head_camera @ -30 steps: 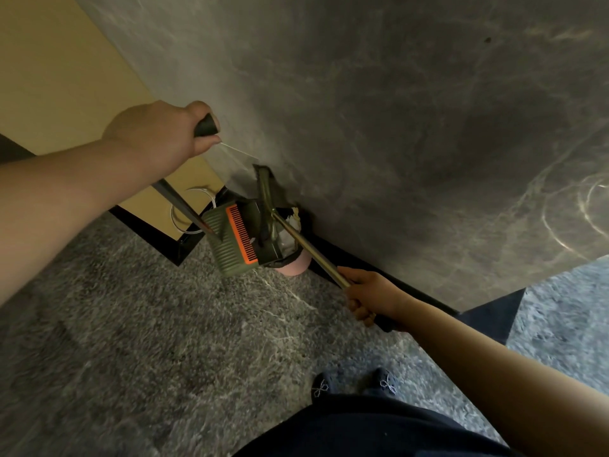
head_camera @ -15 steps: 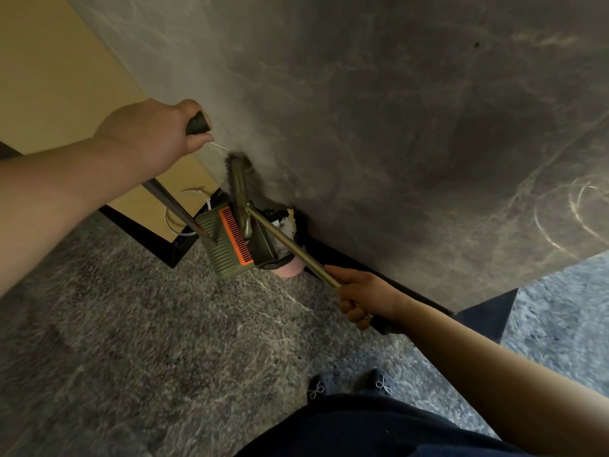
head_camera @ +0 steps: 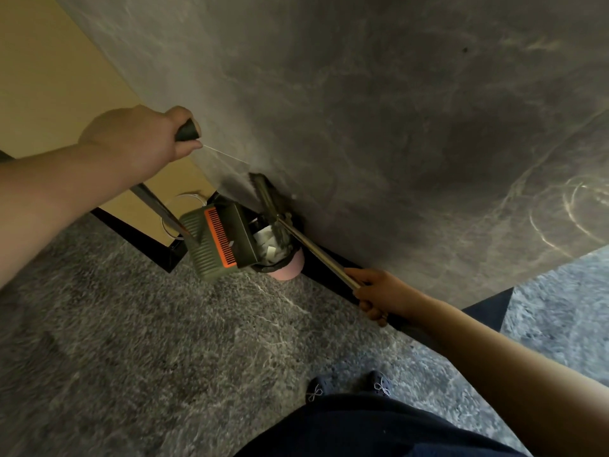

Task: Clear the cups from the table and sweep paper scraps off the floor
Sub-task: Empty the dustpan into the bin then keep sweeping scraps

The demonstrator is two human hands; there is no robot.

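My left hand (head_camera: 138, 140) is shut on the black grip of a long-handled green dustpan (head_camera: 216, 242) with an orange comb strip. The pan is tipped over a pink bin (head_camera: 286, 267) lined with a black bag, at the foot of the grey marble wall. White paper scraps (head_camera: 268, 240) lie inside the bin. My right hand (head_camera: 379, 293) is shut on the metal handle of a broom (head_camera: 268, 206), whose dark head stands upright against the wall just above the bin.
A grey marble wall (head_camera: 395, 110) rises right behind the bin, with a black skirting along its base. A yellow panel (head_camera: 49, 77) and a white cable loop (head_camera: 174, 222) are at the left. The floor is speckled grey stone. My feet (head_camera: 349, 387) stand below.
The broom head swung up from over the dustpan to upright against the wall. The dustpan tilted further over the bin, and paper scraps now show inside it.
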